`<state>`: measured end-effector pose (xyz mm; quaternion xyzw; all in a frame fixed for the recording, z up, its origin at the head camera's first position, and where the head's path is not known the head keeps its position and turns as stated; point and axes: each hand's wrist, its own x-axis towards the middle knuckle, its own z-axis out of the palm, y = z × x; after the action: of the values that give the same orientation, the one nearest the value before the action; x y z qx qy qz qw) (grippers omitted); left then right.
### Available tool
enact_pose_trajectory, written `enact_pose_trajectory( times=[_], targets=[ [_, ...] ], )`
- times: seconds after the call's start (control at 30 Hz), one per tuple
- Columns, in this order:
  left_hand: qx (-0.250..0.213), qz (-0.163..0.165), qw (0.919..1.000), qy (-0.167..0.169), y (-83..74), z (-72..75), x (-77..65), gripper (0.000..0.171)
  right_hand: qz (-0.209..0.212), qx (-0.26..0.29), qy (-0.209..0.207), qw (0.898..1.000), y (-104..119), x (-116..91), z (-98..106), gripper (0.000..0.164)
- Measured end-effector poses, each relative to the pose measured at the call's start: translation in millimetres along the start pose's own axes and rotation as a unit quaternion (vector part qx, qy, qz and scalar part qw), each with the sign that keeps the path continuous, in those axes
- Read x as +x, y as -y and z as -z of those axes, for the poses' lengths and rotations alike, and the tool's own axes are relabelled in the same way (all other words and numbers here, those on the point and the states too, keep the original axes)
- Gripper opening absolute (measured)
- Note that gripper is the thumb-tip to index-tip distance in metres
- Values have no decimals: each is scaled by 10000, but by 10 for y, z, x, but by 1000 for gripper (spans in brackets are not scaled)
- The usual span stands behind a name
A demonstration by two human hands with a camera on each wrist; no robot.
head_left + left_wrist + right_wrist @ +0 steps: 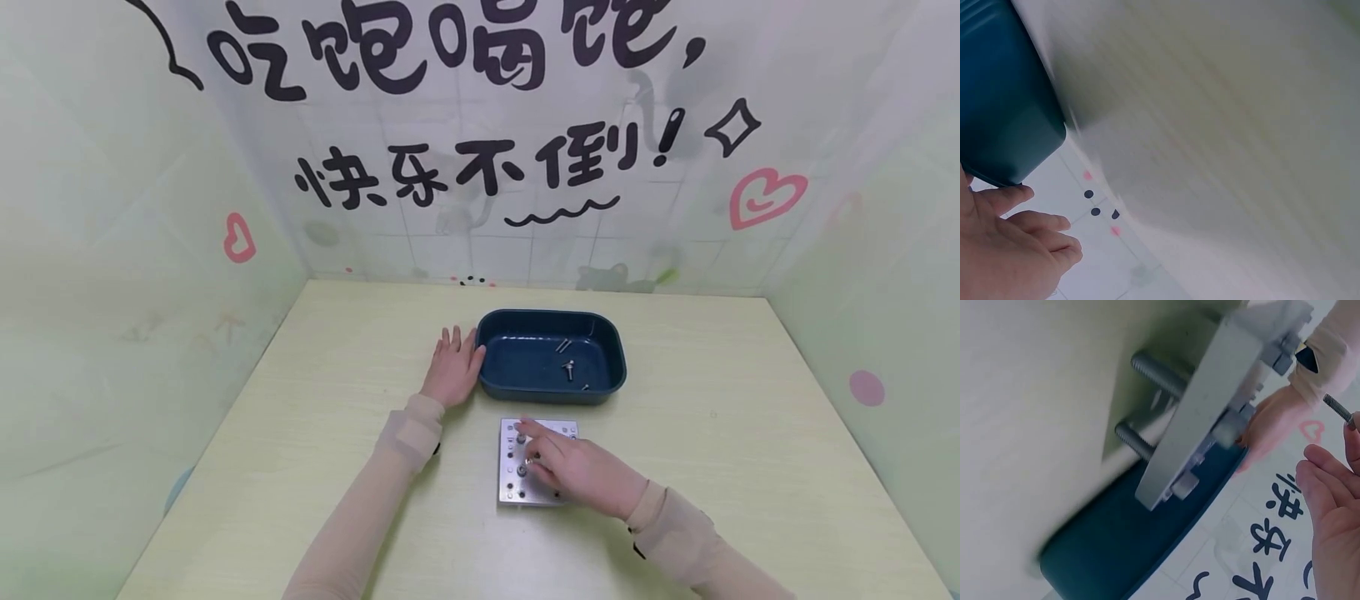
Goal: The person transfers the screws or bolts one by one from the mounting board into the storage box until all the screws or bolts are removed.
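My right hand (592, 475) is over a silver metal plate (540, 492) with several holes and bolts in it. In the right wrist view, at the right edge, that hand (1338, 500) pinches a threaded bolt (1337, 410); its head is hidden by the fingers. Seen from the side there, the plate (1210, 400) has bolt heads on one face and threaded shanks (1157, 374) sticking out of the other. My left hand (453, 367) rests against the left end of a dark blue tray (551, 396), fingers extended. The left wrist view shows its fingers (1007, 199) at the tray's rim.
Several small bolts and pins (569, 369) lie inside the tray, which stands just behind the plate. Under both is a pale wooden table (360, 358). Printed cloth walls (525, 258) enclose it at the back and sides.
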<state>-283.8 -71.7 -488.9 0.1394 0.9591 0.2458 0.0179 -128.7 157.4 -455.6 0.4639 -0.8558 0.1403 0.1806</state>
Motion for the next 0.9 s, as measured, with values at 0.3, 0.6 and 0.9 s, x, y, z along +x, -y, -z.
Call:
enact_pose_trajectory(
  times=[0.3, 0.6, 0.9],
  targets=[
    [2, -22, 10000, 0, 6, 0, -3, 59, -422, 330, 84, 9985, -143, 39, 53, 13],
    [-1, -42, 10000, -3, 6, -1, -2, 59, -698, 243, 135, 9972, -314, 87, 82, 19],
    [8, -57, 10000, -23, 19, -11, -2, 59, -794, 201, -27, 9966, -475, 125, 78, 13]
  ],
)
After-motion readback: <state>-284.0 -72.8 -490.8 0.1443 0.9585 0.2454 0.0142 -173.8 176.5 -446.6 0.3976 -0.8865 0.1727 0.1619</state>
